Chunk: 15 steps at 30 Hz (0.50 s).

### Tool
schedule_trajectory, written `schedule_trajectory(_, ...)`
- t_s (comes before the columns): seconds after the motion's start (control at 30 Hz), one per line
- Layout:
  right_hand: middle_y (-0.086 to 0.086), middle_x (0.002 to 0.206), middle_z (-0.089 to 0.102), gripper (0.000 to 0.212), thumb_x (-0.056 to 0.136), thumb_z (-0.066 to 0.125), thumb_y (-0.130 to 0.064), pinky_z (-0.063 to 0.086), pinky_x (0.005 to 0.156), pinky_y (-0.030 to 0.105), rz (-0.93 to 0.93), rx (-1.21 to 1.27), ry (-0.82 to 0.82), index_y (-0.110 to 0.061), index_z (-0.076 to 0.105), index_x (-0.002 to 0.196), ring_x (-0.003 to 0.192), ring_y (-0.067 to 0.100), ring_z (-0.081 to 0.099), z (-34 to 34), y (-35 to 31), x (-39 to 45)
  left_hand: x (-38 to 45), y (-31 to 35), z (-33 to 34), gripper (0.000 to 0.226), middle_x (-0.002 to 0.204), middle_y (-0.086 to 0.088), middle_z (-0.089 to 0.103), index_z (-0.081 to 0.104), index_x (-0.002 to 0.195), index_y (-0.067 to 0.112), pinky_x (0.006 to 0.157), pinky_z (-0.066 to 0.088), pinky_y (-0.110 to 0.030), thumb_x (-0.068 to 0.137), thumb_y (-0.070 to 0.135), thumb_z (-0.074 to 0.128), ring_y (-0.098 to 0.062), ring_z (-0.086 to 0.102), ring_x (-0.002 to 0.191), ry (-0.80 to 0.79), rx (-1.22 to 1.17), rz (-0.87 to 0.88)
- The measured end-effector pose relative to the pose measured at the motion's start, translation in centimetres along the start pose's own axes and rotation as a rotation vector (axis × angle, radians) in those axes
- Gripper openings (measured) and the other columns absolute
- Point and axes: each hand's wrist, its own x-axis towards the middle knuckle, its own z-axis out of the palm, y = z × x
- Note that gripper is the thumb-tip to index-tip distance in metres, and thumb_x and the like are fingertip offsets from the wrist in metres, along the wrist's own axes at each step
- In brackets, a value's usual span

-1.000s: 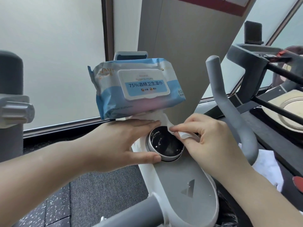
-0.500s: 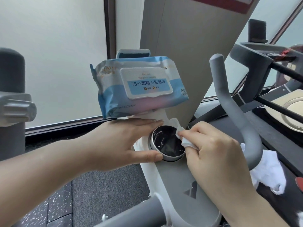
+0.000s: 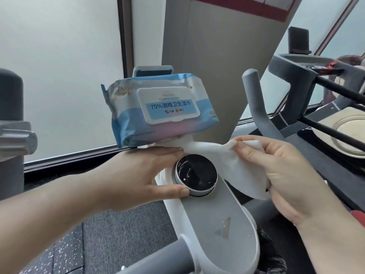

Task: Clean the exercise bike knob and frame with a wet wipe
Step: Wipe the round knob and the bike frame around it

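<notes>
1. Head view. Round knob (image 3: 196,175) with black face and silver rim sits at the upper end of the bike frame (image 3: 221,220), a grey panel edged in white. White specks and smears show on the black face.
2. Left hand (image 3: 142,175) reaches in from the left. Thumb lies against the knob's lower-left rim; the straight fingers, held together, run along the far side of the knob, fingertips at its upper-left edge. The hand brackets the knob; fingers not curled round it.
3. Right hand (image 3: 284,175) is just right of the knob, fingers curled, pinching the wet wipe (image 3: 233,165) between thumb and fingertips near the wipe's upper right corner.
4. Wet wipe is spread open, white, hanging beside the knob on its right. Its upper strip stretches leftward behind the knob toward the left fingertips; cannot tell whether it touches them. The wipe does not cover the black face.
5. Wipes pack (image 3: 158,111), blue and white with a closed flip lid, rests tilted on the bike's holder directly above the left hand.
6. Grey handlebar (image 3: 258,107) rises right of the pack, behind the right hand.
7. Speckled dark floor (image 3: 65,252) lower left; frosted window (image 3: 59,66) behind.
</notes>
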Motion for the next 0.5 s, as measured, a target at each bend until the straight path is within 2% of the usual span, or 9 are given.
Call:
schedule_trajectory(0.07, -0.003, 0.074, 0.071, 0.014, 0.071, 0.065, -0.028, 0.048, 0.06, 0.013, 0.001, -0.017, -0.013, -0.021, 0.076, 0.074, 0.07, 0.007, 0.062, -0.3, 0.1, -0.2, 0.0, 0.0, 0.0, 0.073, 0.13, 0.046, 0.014, 0.019, 0.142, 0.045, 0.094, -0.005, 0.008, 0.079, 0.078, 0.038, 0.027, -0.001, 0.119, 0.03, -0.027, 0.015)
schedule_trajectory(0.17, -0.001, 0.077, 0.072, 0.017, 0.071, 0.064, -0.032, 0.048, 0.067, 0.02, -0.055, -0.094, -0.004, -0.022, 0.076, 0.078, 0.076, 0.011, 0.062, -0.9, -0.8, -0.9, 0.1, -0.1, 0.0, 0.077, 0.136, 0.045, 0.005, 0.014, 0.144, 0.049, 0.096, -0.008, 0.005, 0.076, 0.083, 0.031, 0.03, -0.009, 0.121, -0.011, 0.002, 0.003)
schedule_trajectory(0.3, 0.003, 0.082, 0.076, 0.02, 0.068, 0.065, -0.037, 0.057, 0.067, 0.032, -0.267, -0.261, -0.017, -0.027, 0.077, 0.082, 0.078, 0.02, 0.071, -2.1, -4.7, -2.6, 0.3, -0.3, 0.0, 0.084, 0.144, 0.04, 0.007, 0.009, 0.145, 0.05, 0.097, -0.008, 0.004, 0.071, 0.087, 0.024, 0.024, -0.002, 0.128, -0.037, 0.003, -0.011)
schedule_trajectory(0.37, 0.001, 0.077, 0.075, 0.018, 0.068, 0.068, -0.037, 0.057, 0.066, 0.027, -0.372, -0.3, -0.04, -0.03, 0.077, 0.082, 0.072, 0.012, 0.07, -2.5, -6.4, -3.0, 0.4, -0.3, 0.0, 0.085, 0.144, 0.039, 0.006, 0.008, 0.144, 0.051, 0.099, -0.006, 0.003, 0.069, 0.088, 0.022, 0.021, 0.002, 0.129, -0.044, 0.004, -0.028)
schedule_trajectory(0.43, -0.006, 0.079, 0.075, 0.016, 0.068, 0.07, -0.035, 0.055, 0.073, 0.019, -0.436, -0.326, -0.067, -0.033, 0.077, 0.083, 0.079, 0.002, 0.069, -2.9, -7.4, -3.1, 0.4, -0.4, 0.2, 0.086, 0.149, 0.034, 0.011, 0.009, 0.145, 0.05, 0.111, 0.006, -0.01, 0.07, 0.088, 0.026, 0.015, 0.008, 0.135, -0.062, -0.017, -0.028)
schedule_trajectory(0.5, -0.011, 0.08, 0.074, 0.02, 0.066, 0.073, -0.034, 0.054, 0.078, 0.019, -0.409, -0.309, -0.129, -0.032, 0.077, 0.085, 0.083, -0.001, 0.067, -2.7, -7.5, -2.7, 0.4, -0.5, 0.5, 0.088, 0.152, 0.029, 0.017, 0.011, 0.146, 0.046, 0.115, 0.017, -0.024, 0.071, 0.088, 0.03, 0.008, 0.015, 0.138, -0.079, -0.045, -0.028)
